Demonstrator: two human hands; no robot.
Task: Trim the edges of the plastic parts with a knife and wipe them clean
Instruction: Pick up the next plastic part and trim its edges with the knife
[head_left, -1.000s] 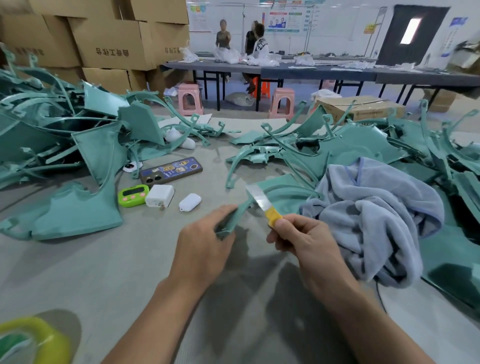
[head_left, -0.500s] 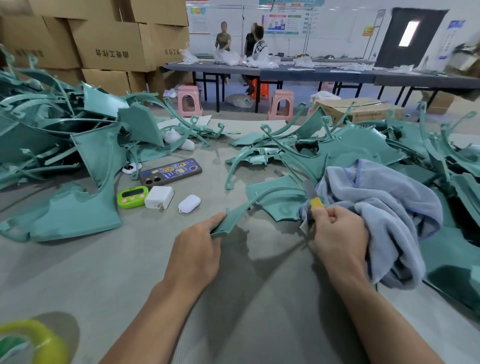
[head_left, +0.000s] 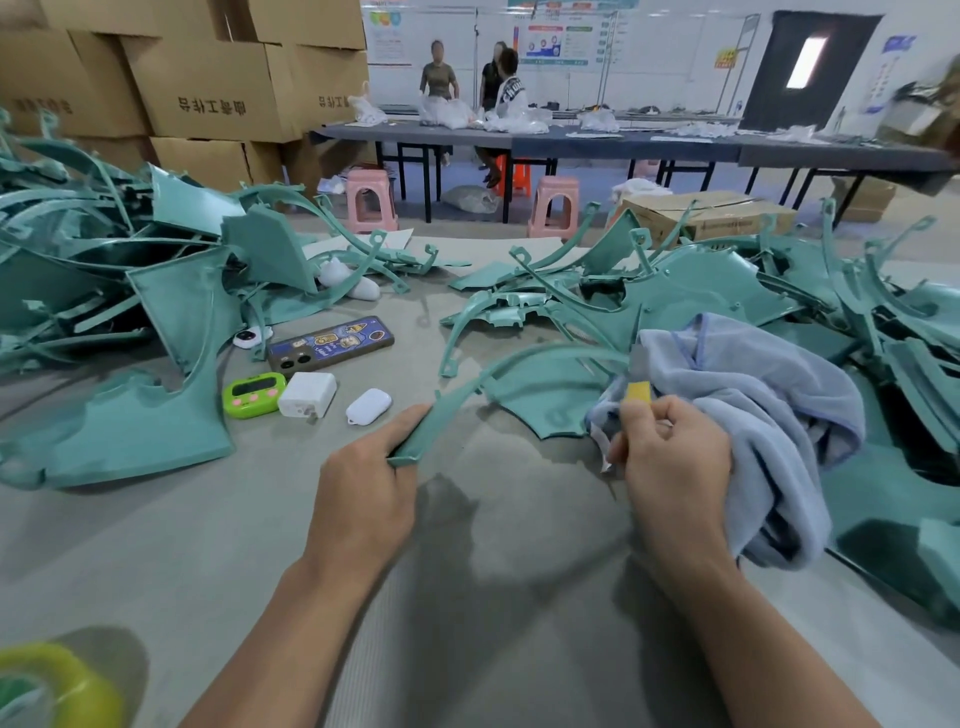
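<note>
My left hand (head_left: 366, 493) grips the near end of a teal plastic part (head_left: 540, 395), a thin curved strip widening into a flat panel on the grey table (head_left: 467, 597). My right hand (head_left: 670, 457) holds the yellow-handled knife (head_left: 638, 391) together with a fold of the light blue cloth (head_left: 753, 415). The blade is mostly hidden by my fingers and the cloth; a sliver of metal shows below my fingers. The cloth bunches over the right side of the part.
Heaps of teal plastic parts lie at the left (head_left: 130, 291) and right (head_left: 779, 291). A phone (head_left: 330, 345), green timer (head_left: 254, 395), white charger (head_left: 307, 395) and white earbud case (head_left: 369, 406) lie left of centre. A yellow tape roll (head_left: 57, 686) sits at the near left corner.
My right hand moved right from the strip to the cloth, taking the knife with it, and now grips cloth and knife together. My left hand kept its hold on the part.
</note>
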